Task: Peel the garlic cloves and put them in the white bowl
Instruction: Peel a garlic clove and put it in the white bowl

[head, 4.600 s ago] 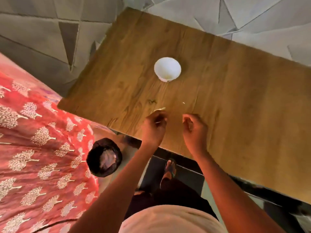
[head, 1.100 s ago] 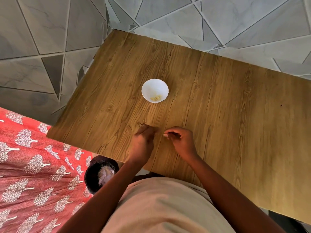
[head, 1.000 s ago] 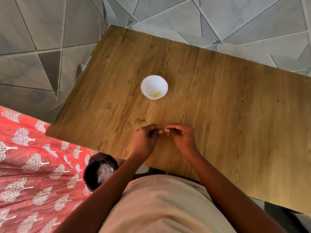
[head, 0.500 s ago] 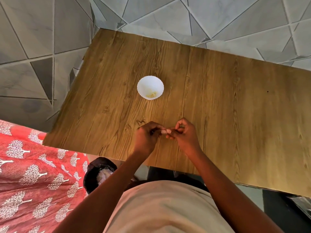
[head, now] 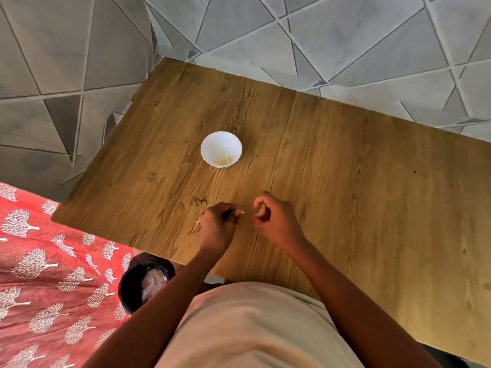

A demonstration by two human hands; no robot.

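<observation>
Half a second ago both hands met over one garlic clove; now they have drawn apart, with a gap of bare wood between them. That garlic clove (head: pixel 240 213) stays with the left hand (head: pixel 218 226), pinched at the fingertips so that its pale tip pokes out toward 3 o'clock. A pale sliver (head: pixel 198 221), perhaps skin, shows at the left edge of that hand, too small to identify. The right hand (head: pixel 275 218), at 3 o'clock from the left, has its fingers curled toward the thumb; whether a scrap of skin sits in that grip I cannot tell.

Both hands hover low over the near part of the wooden worktop (head: pixel 358 181). At 12 o'clock from the left hand, well apart from it, stands the white bowl (head: pixel 221 149) with a scalloped rim, upright, holding a few yellowish peeled cloves (head: pixel 224 161) at its near inner side.

At 7 o'clock from the hands, below the worktop's near edge, a dark round bin (head: pixel 143 282) holds whitish scraps. A red cloth with white tree prints (head: pixel 47 274) fills the lower left, and grey tiles (head: pixel 332 35) in triangles cover the surface beyond the worktop.
</observation>
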